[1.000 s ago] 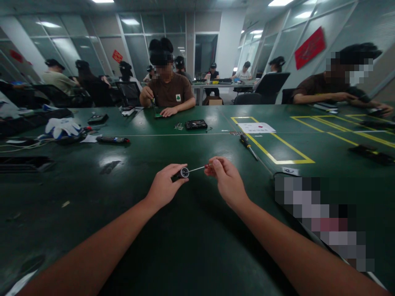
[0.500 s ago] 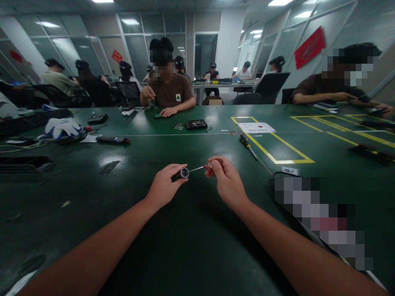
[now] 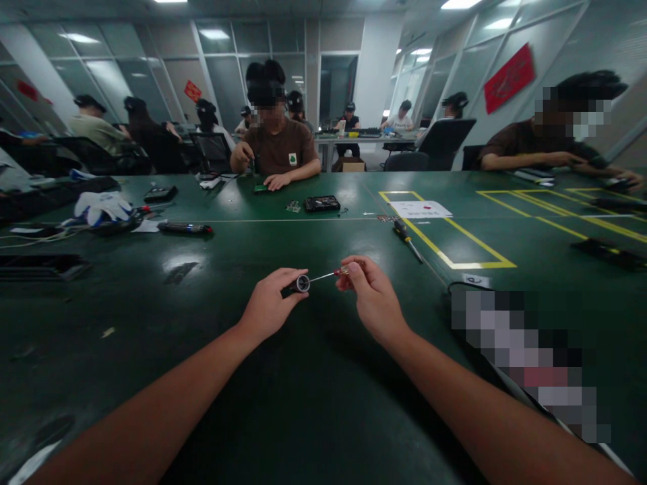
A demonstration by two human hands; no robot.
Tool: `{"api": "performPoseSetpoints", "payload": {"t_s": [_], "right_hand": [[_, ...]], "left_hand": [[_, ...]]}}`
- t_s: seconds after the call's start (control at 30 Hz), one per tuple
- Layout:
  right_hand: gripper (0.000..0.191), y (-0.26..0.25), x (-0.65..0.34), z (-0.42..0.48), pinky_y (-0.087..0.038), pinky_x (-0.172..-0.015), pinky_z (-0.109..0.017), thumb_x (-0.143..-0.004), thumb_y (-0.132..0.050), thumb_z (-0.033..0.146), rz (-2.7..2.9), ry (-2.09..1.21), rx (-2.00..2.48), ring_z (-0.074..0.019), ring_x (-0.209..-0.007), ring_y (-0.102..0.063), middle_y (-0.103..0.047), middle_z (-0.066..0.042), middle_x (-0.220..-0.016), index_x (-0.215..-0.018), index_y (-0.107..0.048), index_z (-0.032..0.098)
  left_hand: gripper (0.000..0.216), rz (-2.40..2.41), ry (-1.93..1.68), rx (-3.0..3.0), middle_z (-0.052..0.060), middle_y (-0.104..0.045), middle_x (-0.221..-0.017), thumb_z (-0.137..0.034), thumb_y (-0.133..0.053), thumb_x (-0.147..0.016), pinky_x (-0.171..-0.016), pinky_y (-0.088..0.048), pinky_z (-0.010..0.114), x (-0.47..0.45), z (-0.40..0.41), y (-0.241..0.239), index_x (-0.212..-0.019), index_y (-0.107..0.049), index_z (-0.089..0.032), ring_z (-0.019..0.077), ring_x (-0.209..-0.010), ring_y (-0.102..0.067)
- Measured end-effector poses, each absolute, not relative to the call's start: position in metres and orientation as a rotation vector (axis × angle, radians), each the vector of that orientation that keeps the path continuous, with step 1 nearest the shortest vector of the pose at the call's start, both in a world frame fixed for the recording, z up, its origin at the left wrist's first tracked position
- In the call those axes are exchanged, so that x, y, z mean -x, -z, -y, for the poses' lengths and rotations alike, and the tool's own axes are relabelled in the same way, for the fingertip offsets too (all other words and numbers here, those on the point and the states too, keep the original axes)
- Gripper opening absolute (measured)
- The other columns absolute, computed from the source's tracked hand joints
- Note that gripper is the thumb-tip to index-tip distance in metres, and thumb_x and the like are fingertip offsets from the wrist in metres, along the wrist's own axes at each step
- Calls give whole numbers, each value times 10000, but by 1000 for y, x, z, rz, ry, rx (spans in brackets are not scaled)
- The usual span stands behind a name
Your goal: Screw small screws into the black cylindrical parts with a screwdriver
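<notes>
The left hand [image 3: 267,301] pinches a dark cylinder [image 3: 301,284] above the green table [image 3: 298,404]; the right hand [image 3: 373,295] grips a slim screwdriver [image 3: 337,273], its shaft at the cylinder's mouth. Likely light and stiff, the cylinder is best held by its sides.

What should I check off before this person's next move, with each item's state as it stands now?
1. Left hand grips the dark cylinder: ok, held between thumb and fingers.
2. Right hand holds the small screwdriver: ok, handle pinched in the fingers.
3. Shaft points at the cylinder's open end: ok.
4. Tip seated on something inside: cannot tell, too small to see.
5. Black-and-yellow screwdriver clear of both hands: ok, lying beyond them.
6. Gloves worn: not ok, both hands are bare; white gloves lie off left.
</notes>
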State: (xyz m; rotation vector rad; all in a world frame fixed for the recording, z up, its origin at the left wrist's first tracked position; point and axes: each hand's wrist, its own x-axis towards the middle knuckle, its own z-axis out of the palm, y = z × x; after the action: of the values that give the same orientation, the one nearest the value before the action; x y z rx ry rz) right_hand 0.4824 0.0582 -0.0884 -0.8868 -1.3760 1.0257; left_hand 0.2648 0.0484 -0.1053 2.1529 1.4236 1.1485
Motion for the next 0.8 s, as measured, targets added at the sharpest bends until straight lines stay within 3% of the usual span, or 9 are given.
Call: {"api": "performPoseSetpoints", "payload": {"t_s": [0.5,0.67,0.8], "right_hand": [[183,85,-481,-54,-483,-679,-322,-952,-627,409,1428,-1087,803,-164,-693,-603,-643,20,-760,-1037,-653,249],[291,78,-481,-48,-482,-711,-336,-980,-553,471,1488,-1067,821,-173,-725,-591,-651,-14,-786,-915,-720,242],[198,78,-480,-49,-517,-786,-358,-916,-645,434,1362,-1103,875,-186,-780,-631,-685,-11,-839,-971,-698,251]], "left_hand": [[423,-1449,-1161,-2136,56,-707,-1239,-155,-750,-856,-1055,-507,425,-265,-48,105,-1269,-698,-229,220,-1149,-657],[417,-1470,-1136,-2150,56,-704,-1232,-140,-741,-852,-1043,-515,427,-265,-48,105,-1256,-704,-239,222,-1142,-661],[418,-1477,-1129,-2142,56,-704,-1232,-143,-729,-861,-1037,-518,433,-265,-49,106,-1266,-700,-243,226,-1141,-660]]}}
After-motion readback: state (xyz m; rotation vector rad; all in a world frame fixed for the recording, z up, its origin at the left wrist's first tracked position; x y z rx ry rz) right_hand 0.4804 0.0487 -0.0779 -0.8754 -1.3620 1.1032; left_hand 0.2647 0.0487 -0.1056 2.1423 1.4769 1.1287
